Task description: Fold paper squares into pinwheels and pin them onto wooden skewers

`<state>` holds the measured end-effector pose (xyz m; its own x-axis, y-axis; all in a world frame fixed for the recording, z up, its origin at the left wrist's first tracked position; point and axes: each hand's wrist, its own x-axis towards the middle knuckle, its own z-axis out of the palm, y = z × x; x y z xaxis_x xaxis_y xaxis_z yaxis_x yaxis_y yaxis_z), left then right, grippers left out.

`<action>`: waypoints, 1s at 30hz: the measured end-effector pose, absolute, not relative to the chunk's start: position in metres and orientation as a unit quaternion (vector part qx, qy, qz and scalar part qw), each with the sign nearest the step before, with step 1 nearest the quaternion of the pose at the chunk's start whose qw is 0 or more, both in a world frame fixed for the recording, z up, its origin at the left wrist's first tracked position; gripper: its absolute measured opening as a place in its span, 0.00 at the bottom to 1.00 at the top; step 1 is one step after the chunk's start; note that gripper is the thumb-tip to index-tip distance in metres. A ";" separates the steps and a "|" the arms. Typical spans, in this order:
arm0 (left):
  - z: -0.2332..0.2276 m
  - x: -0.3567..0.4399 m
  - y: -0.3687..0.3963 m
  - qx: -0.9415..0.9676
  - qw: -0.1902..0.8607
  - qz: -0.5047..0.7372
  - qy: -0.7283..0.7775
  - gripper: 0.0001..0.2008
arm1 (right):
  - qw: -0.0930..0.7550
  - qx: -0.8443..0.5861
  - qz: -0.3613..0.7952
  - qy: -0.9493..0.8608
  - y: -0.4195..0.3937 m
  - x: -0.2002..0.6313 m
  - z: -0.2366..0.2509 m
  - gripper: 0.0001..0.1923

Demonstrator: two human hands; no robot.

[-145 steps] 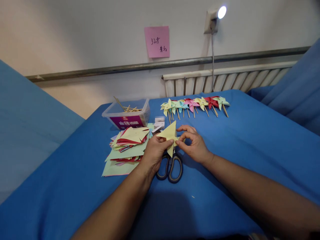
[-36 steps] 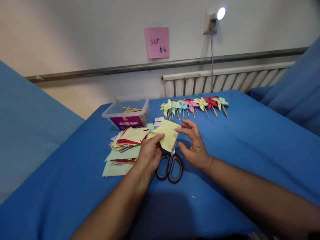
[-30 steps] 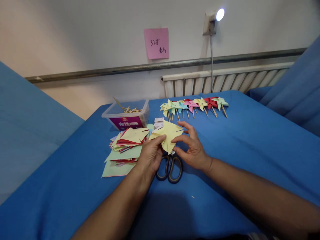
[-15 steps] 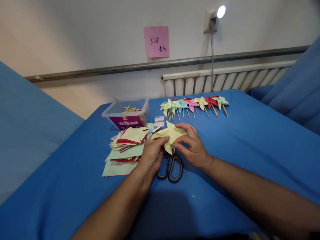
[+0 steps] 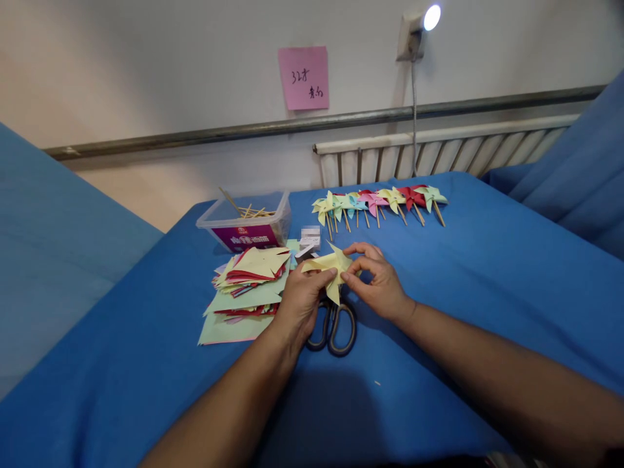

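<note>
Left hand and right hand both pinch a folded yellow paper, apparently above the scissors.

A folded yellow paper is pinched between the left hand and right hand, above scissors, beside a paper stack.

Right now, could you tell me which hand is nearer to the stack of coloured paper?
The left hand: it sits right beside the stack of coloured paper, while the right hand is farther right, beyond the yellow paper piece.
</note>
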<state>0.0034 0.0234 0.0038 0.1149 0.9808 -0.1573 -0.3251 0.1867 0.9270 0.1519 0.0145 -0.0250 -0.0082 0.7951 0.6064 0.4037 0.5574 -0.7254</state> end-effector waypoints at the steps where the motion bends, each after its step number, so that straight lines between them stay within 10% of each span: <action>1: 0.003 0.003 0.024 0.382 0.640 0.510 0.430 0.15 | 0.553 -0.437 0.180 -0.686 0.015 0.152 -0.026 0.05; 30: -0.002 0.002 0.027 0.394 0.632 0.498 0.444 0.17 | 0.536 -0.456 0.159 -0.693 0.014 0.151 -0.026 0.06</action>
<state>0.0016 0.0270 -0.0018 0.1096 0.9794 -0.1695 -0.2786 0.1940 0.9406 0.1506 0.0140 -0.0263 -0.0111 0.8019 0.5973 0.4611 0.5341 -0.7086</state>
